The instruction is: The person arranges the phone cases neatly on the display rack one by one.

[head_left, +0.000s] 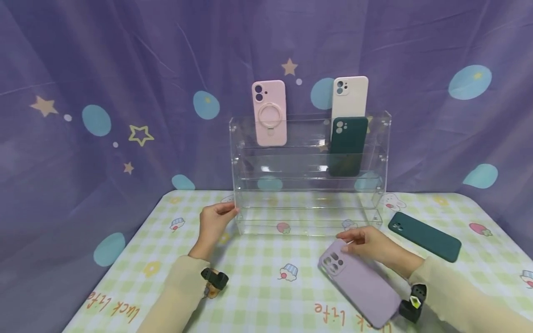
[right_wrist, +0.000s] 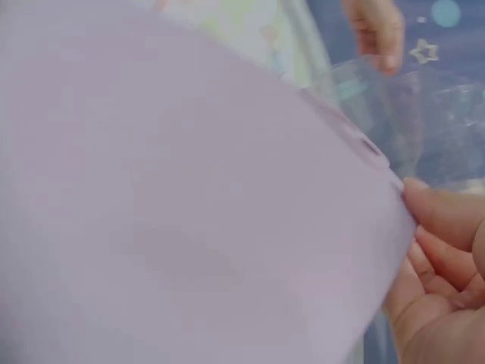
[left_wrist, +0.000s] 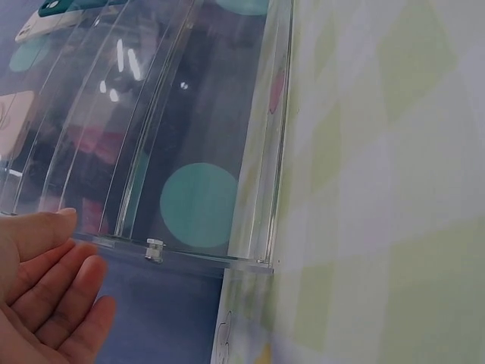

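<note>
The person's right hand (head_left: 372, 245) pinches the lilac phone case (head_left: 364, 293) near its camera end, thumb against bent fingers, over the table (head_left: 258, 296) in front of the clear stand (head_left: 304, 178). The left hand (head_left: 213, 225) appears to pinch the stand's left edge. Picking up 1 case seems the step in hand; the next move probably calls for tilting it upright while the stand is steadied.

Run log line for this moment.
left hand: holds clear plastic rack by edge | right hand: pinches lilac phone case at camera end | on green checkered tablecloth: dark green phone case
</note>
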